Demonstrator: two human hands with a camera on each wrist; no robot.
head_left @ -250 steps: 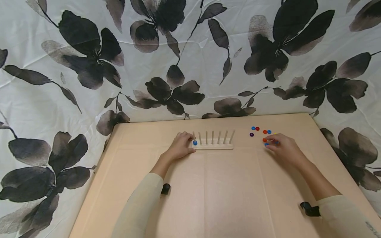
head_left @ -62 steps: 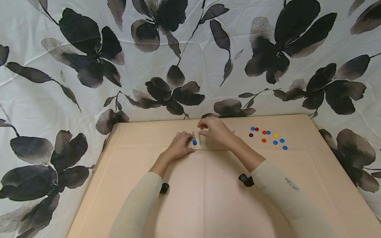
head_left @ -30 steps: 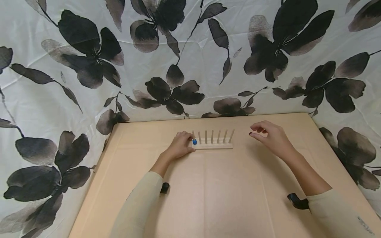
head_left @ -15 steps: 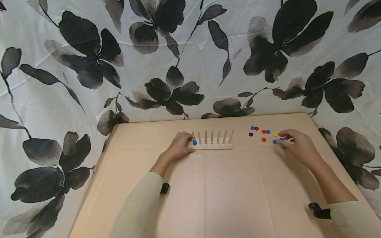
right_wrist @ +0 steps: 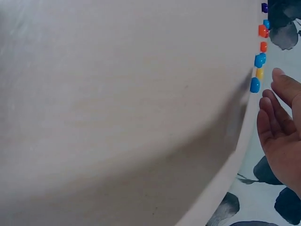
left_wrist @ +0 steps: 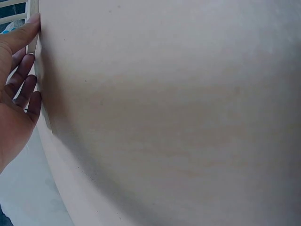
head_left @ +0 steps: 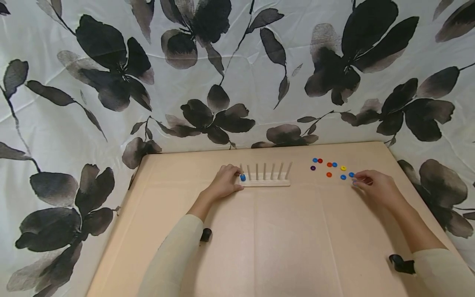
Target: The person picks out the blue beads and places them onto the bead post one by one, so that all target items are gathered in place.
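A pale wooden peg rack (head_left: 265, 183) with a row of upright pegs stands near the back of the table. My left hand (head_left: 222, 181) holds its left end, thumb at the front edge and fingers at the end peg. Blue beads (head_left: 243, 177) sit on that peg. In the left wrist view the left hand (left_wrist: 19, 70) lies along the rack's edge. My right hand (head_left: 380, 189) is low over the table, fingertips right beside a blue bead (head_left: 351, 175). In the right wrist view thumb and fingers (right_wrist: 270, 117) are apart, with no bead visible between them.
Several loose beads lie right of the rack: a yellow bead (head_left: 343, 168), a purple bead (head_left: 313, 168), a red bead (head_left: 320, 161), an orange bead (head_left: 328, 175) and blue ones. Floral cloth (head_left: 215, 62) hangs behind the table (head_left: 278, 235).
My right hand went from the rack back to the beads, passing over the purple bead, then moved to the rightmost blue ones. My left hand has stayed on the rack.
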